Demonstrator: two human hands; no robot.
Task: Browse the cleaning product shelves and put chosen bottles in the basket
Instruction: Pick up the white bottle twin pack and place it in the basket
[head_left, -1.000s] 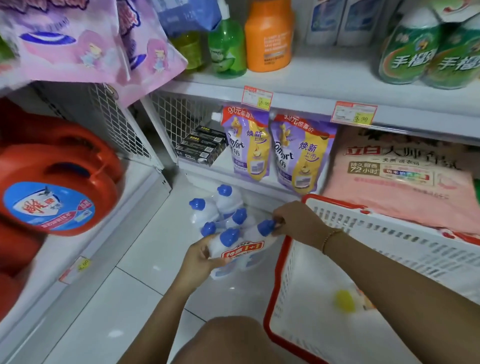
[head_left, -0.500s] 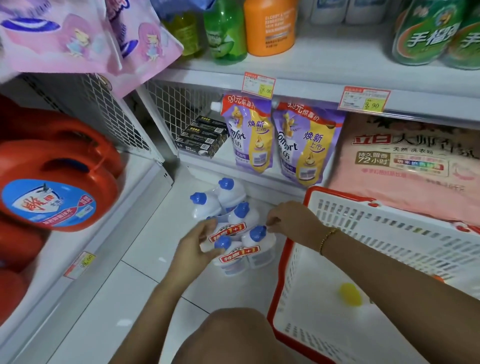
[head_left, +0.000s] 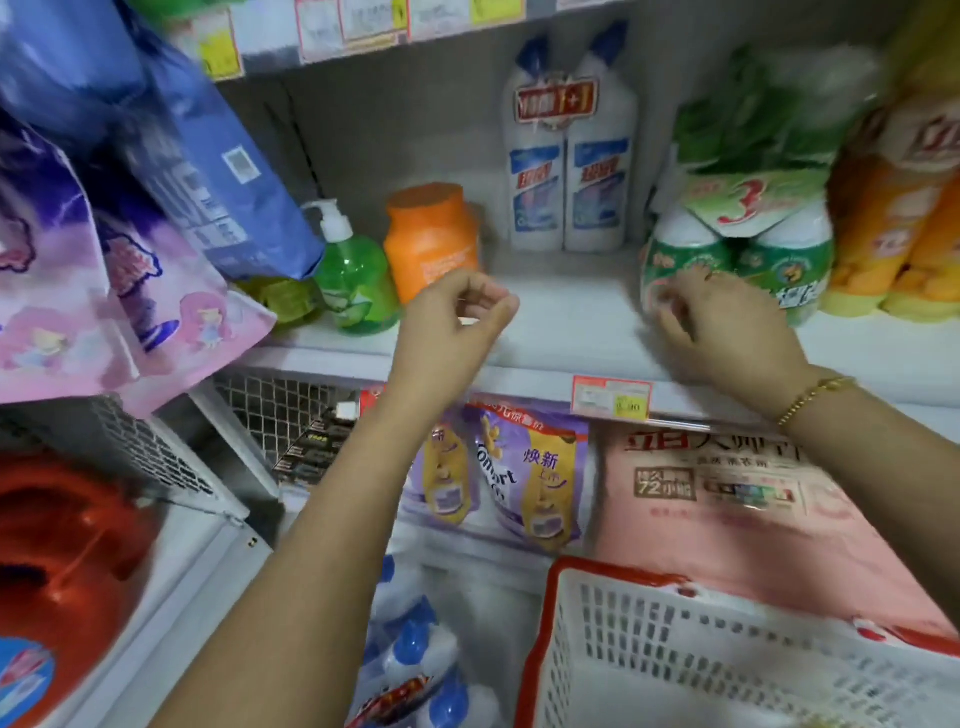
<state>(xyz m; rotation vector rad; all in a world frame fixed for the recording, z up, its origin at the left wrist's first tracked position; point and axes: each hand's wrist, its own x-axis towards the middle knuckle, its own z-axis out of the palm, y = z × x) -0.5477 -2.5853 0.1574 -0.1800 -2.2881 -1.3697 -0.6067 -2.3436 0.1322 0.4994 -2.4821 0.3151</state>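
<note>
My right hand is up at the middle shelf, fingers spread against the front of a green bundled bottle pack; I cannot see a firm grip. My left hand hovers over the bare shelf board just right of an orange bottle, fingers loosely curled and holding nothing. A white twin pack of angled-neck cleaner bottles stands at the back between my hands. The white basket with a red rim sits low on the right. White blue-capped bottles stand on the floor beside it.
A green pump bottle stands left of the orange one. Yellow-orange bottles fill the shelf's right end. Pink and blue refill bags hang at left. Purple pouches and a pink bag lie on the lower shelf. A red jug sits at left.
Both hands have left the blue-capped bottles on the floor and risen to the middle shelf. My view has tilted up; the right hand now touches the green pack.
</note>
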